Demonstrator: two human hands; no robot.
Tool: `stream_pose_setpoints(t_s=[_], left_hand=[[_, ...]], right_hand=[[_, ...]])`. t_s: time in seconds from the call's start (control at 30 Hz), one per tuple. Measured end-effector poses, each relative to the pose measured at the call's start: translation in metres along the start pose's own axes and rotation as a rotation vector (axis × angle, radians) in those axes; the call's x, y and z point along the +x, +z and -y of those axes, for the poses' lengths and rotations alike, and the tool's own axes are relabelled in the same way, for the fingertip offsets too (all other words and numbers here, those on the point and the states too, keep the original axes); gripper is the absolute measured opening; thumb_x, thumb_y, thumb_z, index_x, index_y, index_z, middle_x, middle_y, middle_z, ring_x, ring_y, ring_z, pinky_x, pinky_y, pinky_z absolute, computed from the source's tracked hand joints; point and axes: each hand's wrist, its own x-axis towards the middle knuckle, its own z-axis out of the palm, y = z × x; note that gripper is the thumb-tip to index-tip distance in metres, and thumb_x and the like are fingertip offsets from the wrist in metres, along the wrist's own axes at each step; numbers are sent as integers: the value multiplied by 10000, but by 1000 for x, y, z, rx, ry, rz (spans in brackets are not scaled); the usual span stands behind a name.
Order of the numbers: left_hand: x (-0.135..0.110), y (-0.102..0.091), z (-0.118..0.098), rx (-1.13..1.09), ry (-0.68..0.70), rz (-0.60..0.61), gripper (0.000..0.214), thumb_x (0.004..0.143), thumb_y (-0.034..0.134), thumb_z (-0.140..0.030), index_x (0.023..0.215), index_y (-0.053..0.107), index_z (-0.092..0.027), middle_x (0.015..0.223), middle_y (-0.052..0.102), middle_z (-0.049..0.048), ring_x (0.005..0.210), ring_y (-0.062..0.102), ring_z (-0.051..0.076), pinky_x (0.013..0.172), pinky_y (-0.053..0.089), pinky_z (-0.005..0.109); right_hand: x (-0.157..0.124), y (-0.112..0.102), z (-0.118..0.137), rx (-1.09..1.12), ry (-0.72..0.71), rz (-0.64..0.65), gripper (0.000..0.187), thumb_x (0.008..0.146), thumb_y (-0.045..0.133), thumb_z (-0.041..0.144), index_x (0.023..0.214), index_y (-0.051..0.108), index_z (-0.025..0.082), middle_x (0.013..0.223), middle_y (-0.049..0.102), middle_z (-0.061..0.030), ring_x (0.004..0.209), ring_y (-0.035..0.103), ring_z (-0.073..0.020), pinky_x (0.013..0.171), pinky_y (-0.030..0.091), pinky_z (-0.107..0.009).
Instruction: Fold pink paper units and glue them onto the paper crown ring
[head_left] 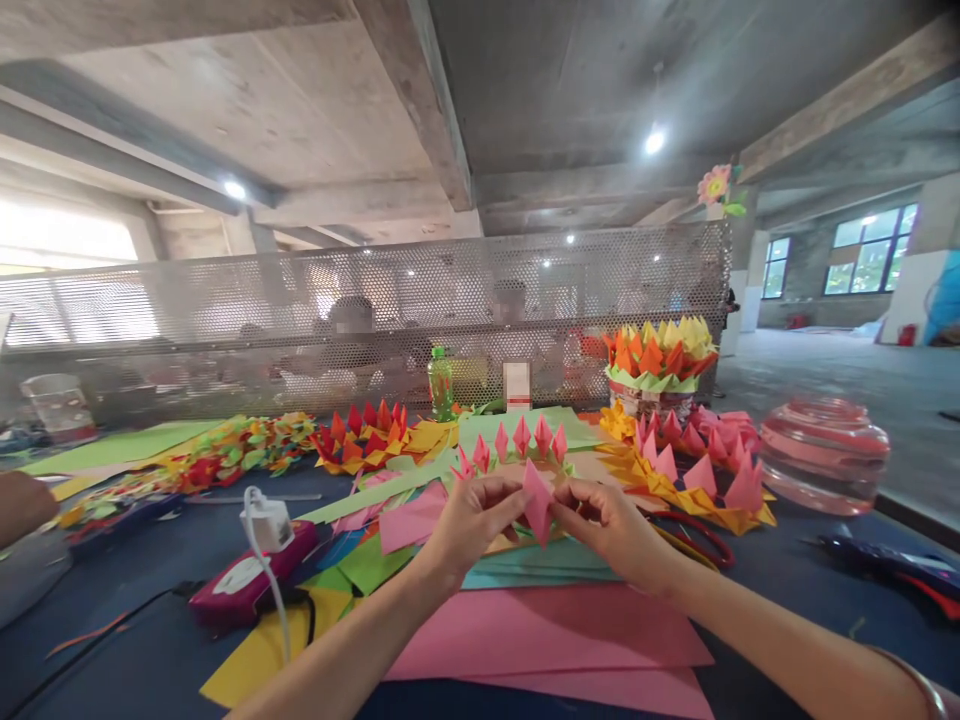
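Note:
Between my two hands, a pink folded paper petal (537, 503) stands upright, pointed at top and bottom. My left hand (484, 515) pinches its left edge with thumb and fingers. On the other edge, my right hand (600, 520) is closed with its fingertips against the paper. Just behind the petal is a ring of pink folded paper points (522, 437), partly covered by my hands. Beneath my hands lies a stack of teal paper sheets (540, 570), and nearer to me are pink paper sheets (555, 630).
Finished folded-paper rings, one red and orange (367, 430), one pink and yellow (697, 470), flank the work. A purple power strip (251, 580) with a white charger (266, 522) lies left. Right are a clear pink-tinted jar (825, 455) and a dark tool (892, 565). A perforated metal screen (225, 310) stands behind.

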Motion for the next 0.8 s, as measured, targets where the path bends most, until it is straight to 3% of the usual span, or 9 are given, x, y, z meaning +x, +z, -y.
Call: stream_pose_setpoints(t_s=[0.37,0.57,0.8], left_hand=[[-1,1,4,35,63,-29,257,1002,634,-369,929,660,-124,845,665,6,725,655,144,699,575,308],[-3,3,5,-12,67,1,255,1003,634,-365,933,667,-123,853,677,12,741,668,149,716,581,318],[0,1,8,-51,75,-131,271,1011,614,-389,1027,670,-125,912,685,25,786,678,168,753,585,345]], right_hand=[[-5,6,8,-50,27,115,470,1030,498,543,793,650,166,668,559,41,610,546,-131,609,445,-279],[-7,10,5,-76,33,121,443,1026,532,512,767,628,166,666,574,43,622,576,-131,633,481,-286],[-9,12,0,-105,-6,156,365,1022,583,431,783,641,160,716,627,32,682,629,-139,686,533,-305]])
